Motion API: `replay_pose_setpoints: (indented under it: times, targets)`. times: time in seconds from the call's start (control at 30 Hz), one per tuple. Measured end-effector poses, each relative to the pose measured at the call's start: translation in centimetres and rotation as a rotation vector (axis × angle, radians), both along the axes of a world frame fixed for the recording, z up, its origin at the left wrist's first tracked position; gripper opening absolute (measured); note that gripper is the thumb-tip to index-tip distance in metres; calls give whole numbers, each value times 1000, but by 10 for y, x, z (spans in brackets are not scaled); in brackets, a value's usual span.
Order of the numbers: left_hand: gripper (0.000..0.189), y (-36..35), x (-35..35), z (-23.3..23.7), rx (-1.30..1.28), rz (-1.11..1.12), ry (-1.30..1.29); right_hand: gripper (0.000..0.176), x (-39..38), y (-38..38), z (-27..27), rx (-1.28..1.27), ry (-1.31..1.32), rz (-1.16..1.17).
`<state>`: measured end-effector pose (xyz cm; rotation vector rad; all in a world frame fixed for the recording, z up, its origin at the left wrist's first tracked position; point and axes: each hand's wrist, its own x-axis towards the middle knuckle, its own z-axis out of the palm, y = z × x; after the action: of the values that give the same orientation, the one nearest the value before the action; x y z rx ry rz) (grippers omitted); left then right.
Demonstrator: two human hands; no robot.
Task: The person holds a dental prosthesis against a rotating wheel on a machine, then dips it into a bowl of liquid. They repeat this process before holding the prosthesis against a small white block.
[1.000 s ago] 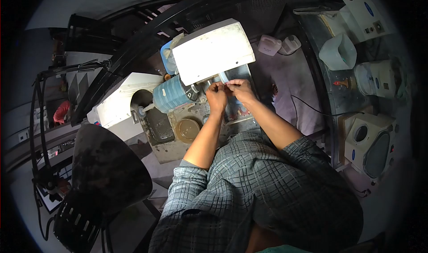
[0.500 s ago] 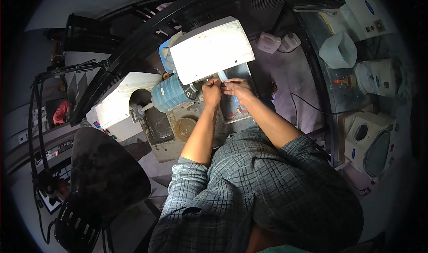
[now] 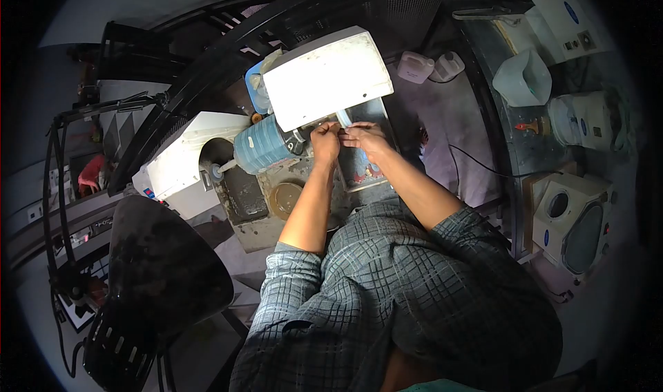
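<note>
At the left hand (image 3: 325,142), grip indistinct

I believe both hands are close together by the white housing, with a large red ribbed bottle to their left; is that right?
Not quite: in the head view, the ribbed bottle is blue, not red; the left hand and right hand are close together by the white housing.
</note>
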<state>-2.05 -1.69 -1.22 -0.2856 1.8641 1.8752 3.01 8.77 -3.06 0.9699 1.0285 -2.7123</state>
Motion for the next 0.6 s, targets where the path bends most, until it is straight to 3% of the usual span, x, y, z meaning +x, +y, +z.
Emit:
replay_pose_setpoints:
  times: [0.6]
  targets:
    - [12,2,0,3,42,24,-37,11,-2,-1,-7,49,-37,18]
